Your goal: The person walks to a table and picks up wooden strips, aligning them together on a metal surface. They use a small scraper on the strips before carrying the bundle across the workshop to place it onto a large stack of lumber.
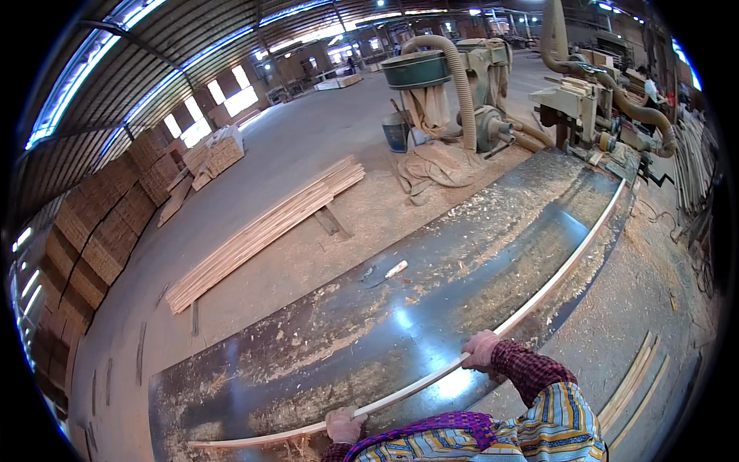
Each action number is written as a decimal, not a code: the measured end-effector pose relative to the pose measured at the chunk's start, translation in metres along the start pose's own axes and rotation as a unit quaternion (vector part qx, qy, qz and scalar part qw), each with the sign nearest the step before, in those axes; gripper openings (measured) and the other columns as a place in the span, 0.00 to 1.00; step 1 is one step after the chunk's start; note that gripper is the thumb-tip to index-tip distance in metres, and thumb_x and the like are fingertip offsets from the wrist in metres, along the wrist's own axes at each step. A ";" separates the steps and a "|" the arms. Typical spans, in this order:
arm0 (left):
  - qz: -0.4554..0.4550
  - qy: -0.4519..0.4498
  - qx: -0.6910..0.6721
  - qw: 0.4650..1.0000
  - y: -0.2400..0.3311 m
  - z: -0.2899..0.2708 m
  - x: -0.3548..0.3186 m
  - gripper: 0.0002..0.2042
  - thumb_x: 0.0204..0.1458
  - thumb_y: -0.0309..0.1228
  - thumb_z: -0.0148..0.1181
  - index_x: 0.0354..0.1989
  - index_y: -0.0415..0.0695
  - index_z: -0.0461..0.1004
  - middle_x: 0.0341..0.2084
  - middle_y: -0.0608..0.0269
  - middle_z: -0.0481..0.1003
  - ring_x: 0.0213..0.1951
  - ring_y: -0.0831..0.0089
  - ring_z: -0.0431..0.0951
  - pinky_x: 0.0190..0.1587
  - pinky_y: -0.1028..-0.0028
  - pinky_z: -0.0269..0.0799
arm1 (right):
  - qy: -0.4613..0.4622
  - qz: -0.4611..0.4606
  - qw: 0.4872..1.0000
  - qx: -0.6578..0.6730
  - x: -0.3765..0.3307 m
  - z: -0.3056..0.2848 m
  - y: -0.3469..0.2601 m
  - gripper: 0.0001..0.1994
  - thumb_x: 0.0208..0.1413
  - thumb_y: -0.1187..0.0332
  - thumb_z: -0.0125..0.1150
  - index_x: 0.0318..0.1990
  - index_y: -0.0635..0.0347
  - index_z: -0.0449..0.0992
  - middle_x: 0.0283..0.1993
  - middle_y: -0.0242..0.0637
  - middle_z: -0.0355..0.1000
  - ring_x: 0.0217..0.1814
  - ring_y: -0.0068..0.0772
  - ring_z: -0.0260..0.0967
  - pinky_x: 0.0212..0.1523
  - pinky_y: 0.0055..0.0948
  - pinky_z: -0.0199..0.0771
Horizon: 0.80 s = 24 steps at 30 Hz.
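Striped multicolour sleeves [539, 427] at the bottom edge, closest to the lens, with a purple patterned scarf [439, 423] bunched between them. Left hand [344, 425] down at lower centre, fingers wrapped over the long thin wooden strip [539, 296], clamped on it near its lower end. Right hand [481, 350] a bit further up and to the right, also closed around the same strip, red checked cuff [523, 368] just behind it. Strip itself running from the lower left of the frame all the way up to the upper right, lying along the near edge of a long dark metal table [400, 323], far tip reaching the woodworking machine [585, 108] in the upper right. Table top shiny in the middle, dusted with sawdust and shavings [323, 393] toward its edges; small white-handled tool [396, 269] lying on it near the far edge, well apart from both hands. Beyond the table, centre left: a low stack of long pale boards [262, 231] on the concrete floor. Upper centre: dust collector [431, 77] with a green drum, ribbed hose and slumped cloth bags. Along the left rim: tall stacks of short timber pieces [100, 223]. Few loose slats [631, 385] on the floor at lower right, near the right sleeve. Too dim and bent at the far right rim to make out much else.
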<state>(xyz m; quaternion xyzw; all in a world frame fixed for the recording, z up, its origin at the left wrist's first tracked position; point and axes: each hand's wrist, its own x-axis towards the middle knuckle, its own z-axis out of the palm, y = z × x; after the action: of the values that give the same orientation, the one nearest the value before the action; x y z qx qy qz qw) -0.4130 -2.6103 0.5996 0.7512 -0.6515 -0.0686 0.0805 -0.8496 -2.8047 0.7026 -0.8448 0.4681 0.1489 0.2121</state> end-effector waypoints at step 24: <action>-0.048 -0.076 0.061 0.994 0.023 -0.019 0.007 0.27 0.47 0.64 0.66 0.42 0.54 0.84 0.41 0.62 0.82 0.50 0.61 0.79 0.58 0.59 0.65 | 0.190 0.215 0.954 0.088 0.037 0.022 0.041 0.25 0.62 0.43 0.49 0.43 0.49 0.86 0.47 0.41 0.82 0.54 0.45 0.78 0.55 0.44 0.75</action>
<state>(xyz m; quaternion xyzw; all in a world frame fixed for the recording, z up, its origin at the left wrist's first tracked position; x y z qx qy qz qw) -0.4307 -2.6202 0.6229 0.7775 -0.6222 -0.0895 -0.0186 -0.8670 -2.8402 0.6577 -0.7148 0.6816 -0.0140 0.1555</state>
